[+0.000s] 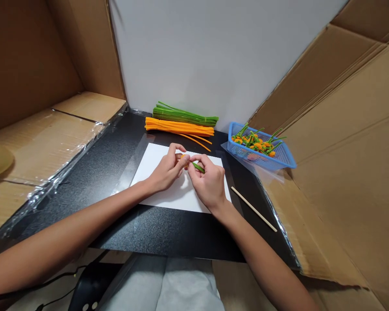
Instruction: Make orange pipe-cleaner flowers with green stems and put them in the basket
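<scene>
Over a white sheet of paper [162, 199], my two hands meet fingertip to fingertip. My left hand [168, 168] is closed in a pinch on an orange pipe cleaner piece [183, 157], mostly covered by the fingers. My right hand [209, 179] grips a green pipe cleaner [198, 167], which shows between thumb and fingers. The orange and green parts come together between the fingertips; how they join is hidden. Behind the paper lie a bundle of orange pipe cleaners [178, 126] and a bundle of green pipe cleaners [184, 114].
A blue basket [262, 163] at the back right holds several orange and green pipe cleaner pieces [257, 142]. A thin wooden stick [253, 209] lies right of the paper on the black table [94, 172]. Cardboard walls [350, 164] stand on both sides.
</scene>
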The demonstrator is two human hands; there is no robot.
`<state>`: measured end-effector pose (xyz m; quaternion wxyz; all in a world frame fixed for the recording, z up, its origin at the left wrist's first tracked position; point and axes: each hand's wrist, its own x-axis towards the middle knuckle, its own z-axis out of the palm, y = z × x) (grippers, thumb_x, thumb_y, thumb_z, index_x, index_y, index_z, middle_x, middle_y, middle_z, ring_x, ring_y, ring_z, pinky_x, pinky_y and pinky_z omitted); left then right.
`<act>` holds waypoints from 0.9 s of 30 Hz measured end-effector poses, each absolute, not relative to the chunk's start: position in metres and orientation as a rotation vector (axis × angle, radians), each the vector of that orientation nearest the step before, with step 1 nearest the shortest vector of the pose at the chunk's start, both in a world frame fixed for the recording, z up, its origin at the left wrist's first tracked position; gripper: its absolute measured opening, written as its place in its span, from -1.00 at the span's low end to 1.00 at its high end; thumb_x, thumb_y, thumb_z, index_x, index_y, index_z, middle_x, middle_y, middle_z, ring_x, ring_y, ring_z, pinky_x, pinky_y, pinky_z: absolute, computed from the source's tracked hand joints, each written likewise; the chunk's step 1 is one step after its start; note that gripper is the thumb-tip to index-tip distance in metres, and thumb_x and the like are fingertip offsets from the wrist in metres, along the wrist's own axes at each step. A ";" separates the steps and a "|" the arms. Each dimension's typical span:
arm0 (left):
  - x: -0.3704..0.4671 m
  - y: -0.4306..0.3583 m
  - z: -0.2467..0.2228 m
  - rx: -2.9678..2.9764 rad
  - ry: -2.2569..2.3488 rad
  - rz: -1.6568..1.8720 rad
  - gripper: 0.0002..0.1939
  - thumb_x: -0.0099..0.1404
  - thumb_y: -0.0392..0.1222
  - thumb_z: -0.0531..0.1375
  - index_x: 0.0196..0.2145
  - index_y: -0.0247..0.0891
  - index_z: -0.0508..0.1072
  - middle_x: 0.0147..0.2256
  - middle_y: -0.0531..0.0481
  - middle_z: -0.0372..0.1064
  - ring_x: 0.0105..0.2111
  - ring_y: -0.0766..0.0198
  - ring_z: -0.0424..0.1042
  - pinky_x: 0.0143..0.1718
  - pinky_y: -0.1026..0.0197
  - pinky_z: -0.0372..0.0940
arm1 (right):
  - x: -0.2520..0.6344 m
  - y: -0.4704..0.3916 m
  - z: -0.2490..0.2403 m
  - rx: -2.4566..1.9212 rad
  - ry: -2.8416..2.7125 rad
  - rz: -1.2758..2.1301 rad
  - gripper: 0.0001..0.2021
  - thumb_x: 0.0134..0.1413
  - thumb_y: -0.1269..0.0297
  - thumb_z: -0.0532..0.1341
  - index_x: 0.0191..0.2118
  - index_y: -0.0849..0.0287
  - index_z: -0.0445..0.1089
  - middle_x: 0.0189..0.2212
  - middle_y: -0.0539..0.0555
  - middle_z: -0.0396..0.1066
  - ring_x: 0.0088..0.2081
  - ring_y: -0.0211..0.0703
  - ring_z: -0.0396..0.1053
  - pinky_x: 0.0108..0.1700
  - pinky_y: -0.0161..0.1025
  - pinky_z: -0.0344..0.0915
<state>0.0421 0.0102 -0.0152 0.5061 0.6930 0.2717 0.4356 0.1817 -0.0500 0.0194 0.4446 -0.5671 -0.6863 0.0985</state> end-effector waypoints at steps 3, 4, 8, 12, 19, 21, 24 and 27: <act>0.042 0.011 -0.013 1.616 0.578 1.065 -0.67 0.38 0.07 0.16 -0.12 -0.19 0.17 -0.49 0.14 0.28 -0.54 0.36 0.30 -0.45 0.30 0.20 | 0.186 -0.049 0.020 -1.412 -1.736 0.172 -0.86 0.21 0.30 0.13 -0.21 0.15 0.43 -0.54 -0.02 0.42 -0.54 -0.28 0.30 -0.38 -0.34 0.19; 0.043 0.011 -0.013 1.613 0.560 1.096 -0.68 0.38 0.06 0.17 -0.14 -0.20 0.19 -0.44 0.11 0.31 -0.50 0.35 0.32 -0.43 0.29 0.22 | 0.187 -0.048 0.020 -1.419 -1.734 0.171 -0.86 0.22 0.29 0.14 -0.21 0.15 0.43 -0.52 -0.02 0.44 -0.54 -0.27 0.31 -0.37 -0.33 0.20; 0.044 0.011 -0.016 1.754 0.613 1.173 -0.74 0.44 0.03 0.08 -0.14 -0.23 0.24 -0.35 0.03 0.35 -0.44 0.35 0.33 -0.40 0.29 0.23 | 0.188 -0.046 0.021 -1.430 -1.721 0.219 -0.86 0.21 0.27 0.15 -0.26 0.14 0.44 -0.56 -0.04 0.42 -0.58 -0.29 0.26 -0.40 -0.34 0.18; 0.044 0.010 -0.017 1.963 0.702 1.162 -0.75 0.48 -0.01 0.00 -0.10 -0.24 0.27 -0.38 0.03 0.35 -0.45 0.35 0.32 -0.38 0.28 0.19 | 0.187 -0.047 0.022 -1.427 -1.721 0.194 -0.86 0.19 0.30 0.15 -0.32 0.13 0.45 -0.56 -0.04 0.41 -0.58 -0.29 0.25 -0.41 -0.33 0.17; 0.050 0.008 -0.020 1.846 0.692 1.144 -0.72 0.49 0.00 -0.02 -0.12 -0.26 0.30 -0.43 0.05 0.34 -0.49 0.33 0.31 -0.39 0.26 0.20 | 0.186 -0.044 0.021 -1.380 -1.657 0.270 -0.85 0.16 0.31 0.16 -0.39 0.14 0.43 -0.60 -0.05 0.41 -0.59 -0.30 0.24 -0.44 -0.33 0.17; 0.051 0.009 -0.021 1.749 0.655 1.129 -0.71 0.48 0.02 0.01 -0.14 -0.27 0.31 -0.44 0.05 0.34 -0.50 0.34 0.31 -0.39 0.26 0.21 | 0.186 -0.043 0.021 -1.369 -1.625 0.361 -0.87 0.15 0.31 0.17 -0.39 0.14 0.43 -0.60 -0.05 0.42 -0.58 -0.29 0.28 -0.43 -0.33 0.19; 0.052 0.011 -0.021 1.599 0.602 1.101 -0.67 0.44 0.07 0.06 -0.16 -0.28 0.33 -0.46 0.06 0.32 -0.50 0.34 0.32 -0.38 0.26 0.24 | 0.186 -0.041 0.022 -1.340 -1.586 0.531 -0.88 0.16 0.29 0.17 -0.38 0.14 0.41 -0.59 -0.04 0.45 -0.53 -0.23 0.39 -0.35 -0.30 0.30; 0.050 0.012 -0.018 1.527 0.546 1.048 -0.65 0.41 0.09 0.09 -0.16 -0.30 0.34 -0.51 0.09 0.31 -0.50 0.33 0.34 -0.36 0.25 0.27 | 0.188 -0.039 0.021 -1.317 -1.553 0.614 -0.88 0.15 0.29 0.18 -0.40 0.14 0.39 -0.58 -0.02 0.48 -0.48 -0.19 0.45 -0.29 -0.27 0.33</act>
